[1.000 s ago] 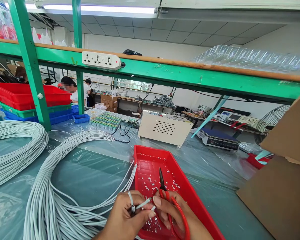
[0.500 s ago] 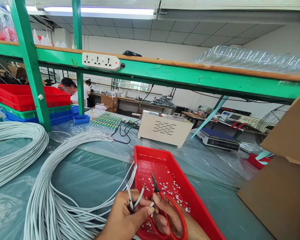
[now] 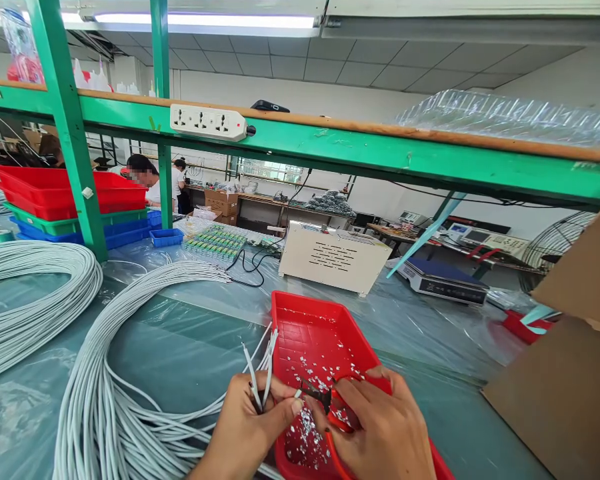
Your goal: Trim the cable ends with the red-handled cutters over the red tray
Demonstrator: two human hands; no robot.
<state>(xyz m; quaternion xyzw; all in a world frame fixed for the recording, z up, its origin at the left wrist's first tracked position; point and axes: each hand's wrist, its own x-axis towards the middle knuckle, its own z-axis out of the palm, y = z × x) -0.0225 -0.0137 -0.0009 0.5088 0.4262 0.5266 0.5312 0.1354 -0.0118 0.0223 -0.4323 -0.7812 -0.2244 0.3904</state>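
Note:
My left hand (image 3: 260, 415) is closed on a few white cables (image 3: 253, 375), pinching one short end between thumb and forefinger. My right hand (image 3: 380, 420) grips red-handled scissors (image 3: 336, 417). Their dark blades point left, right at the pinched cable end; whether they cut into it I cannot tell. Both hands are over a red tray (image 3: 307, 320) scattered with small white and silvery scraps (image 3: 307, 427). From the left hand, cables run back to a big white cable bundle (image 3: 95, 373) curving across the table.
Another cable coil (image 3: 40, 313) lies at far left. Beyond the tray stand a cream metal box (image 3: 330, 263) and a scale (image 3: 443, 280). A cardboard box (image 3: 560, 393) borders the right. A green shelf beam (image 3: 330, 143) crosses above. Stacked trays (image 3: 70, 193) and two people are farther back.
My right hand has rolled over, back of the hand now up. The scissors swung from pointing up and away to pointing left, at the cable end in my left hand.

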